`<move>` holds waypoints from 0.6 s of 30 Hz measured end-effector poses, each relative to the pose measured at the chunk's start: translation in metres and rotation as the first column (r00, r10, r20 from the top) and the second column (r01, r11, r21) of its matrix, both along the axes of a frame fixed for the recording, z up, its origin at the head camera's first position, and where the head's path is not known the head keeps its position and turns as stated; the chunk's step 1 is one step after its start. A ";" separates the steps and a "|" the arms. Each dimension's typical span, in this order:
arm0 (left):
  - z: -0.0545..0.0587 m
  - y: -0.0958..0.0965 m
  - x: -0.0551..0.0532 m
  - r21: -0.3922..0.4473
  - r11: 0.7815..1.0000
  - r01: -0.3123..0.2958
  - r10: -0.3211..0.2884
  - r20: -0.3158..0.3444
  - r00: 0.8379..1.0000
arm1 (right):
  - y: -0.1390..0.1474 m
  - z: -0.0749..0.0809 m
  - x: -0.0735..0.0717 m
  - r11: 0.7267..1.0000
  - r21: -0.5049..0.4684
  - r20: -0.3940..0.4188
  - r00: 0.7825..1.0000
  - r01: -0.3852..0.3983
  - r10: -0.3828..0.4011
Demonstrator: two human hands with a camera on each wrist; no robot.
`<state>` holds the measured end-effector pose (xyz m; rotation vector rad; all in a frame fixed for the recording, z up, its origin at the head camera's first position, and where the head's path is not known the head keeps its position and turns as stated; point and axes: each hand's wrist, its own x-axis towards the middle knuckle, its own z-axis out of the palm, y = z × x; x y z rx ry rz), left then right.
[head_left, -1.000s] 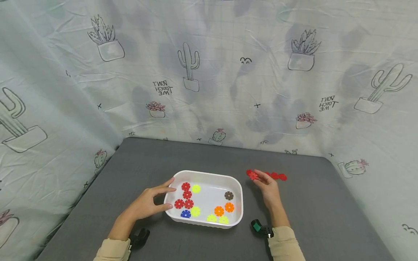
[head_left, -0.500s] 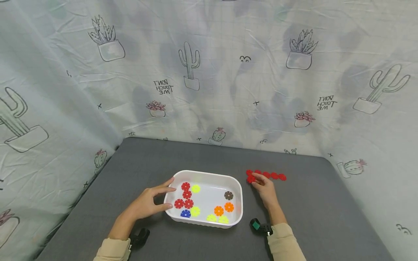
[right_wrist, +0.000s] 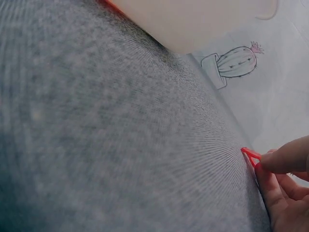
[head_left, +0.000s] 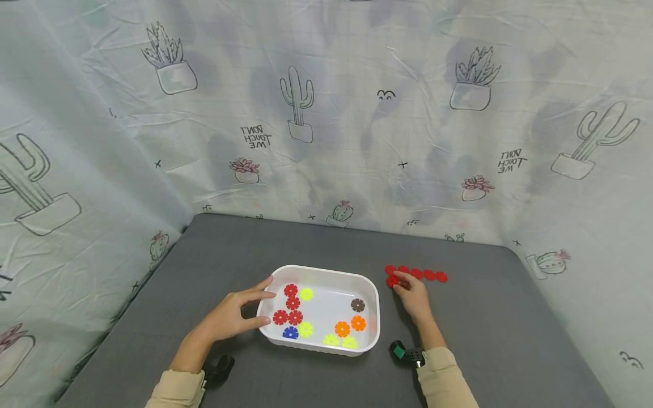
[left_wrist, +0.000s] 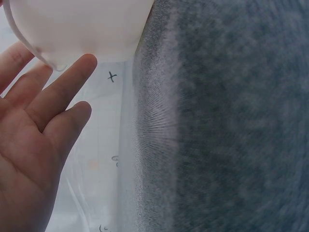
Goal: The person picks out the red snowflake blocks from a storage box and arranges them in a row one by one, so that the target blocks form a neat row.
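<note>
In the head view, my right hand (head_left: 414, 297) pinches a red notched snowflake disc (head_left: 391, 281) close to the grey tabletop. The right wrist view shows the thumb and a finger on that red disc (right_wrist: 249, 153), which stands slightly tilted. Just behind it runs a row of several red snowflake discs (head_left: 429, 275). My left hand (head_left: 232, 317) lies against the left end of a white plastic tray (head_left: 326, 347), its fingers spread and nearly straight at the rim. Seen from the left wrist, those fingers (left_wrist: 60, 87) touch the tray's wall.
Inside the tray lie several red discs (head_left: 293, 303), yellow discs (head_left: 306, 294), two orange discs (head_left: 359, 323), a blue disc (head_left: 290, 332) and a brown disc (head_left: 357, 305). A patterned curtain (head_left: 357, 141) hangs around the grey table (head_left: 245, 243).
My right hand has lowered the red disc from above the row's left end to just in front of it. The left hand and the tray have stayed in place.
</note>
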<state>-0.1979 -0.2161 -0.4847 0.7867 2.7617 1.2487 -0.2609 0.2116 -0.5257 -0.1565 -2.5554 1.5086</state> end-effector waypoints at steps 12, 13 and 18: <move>0.004 0.001 -0.002 -0.006 1.000 -0.010 0.010 0.017 1.000 | -0.001 0.008 0.001 1.000 -0.006 -0.011 1.000 -0.026 0.026; 0.004 0.001 -0.002 -0.006 1.000 -0.009 0.009 0.018 1.000 | -0.001 0.008 0.001 1.000 -0.006 -0.007 1.000 -0.024 0.024; 0.006 0.002 -0.003 -0.003 1.000 -0.008 0.008 0.028 1.000 | 0.000 0.010 0.000 1.000 0.003 -0.007 1.000 -0.008 0.008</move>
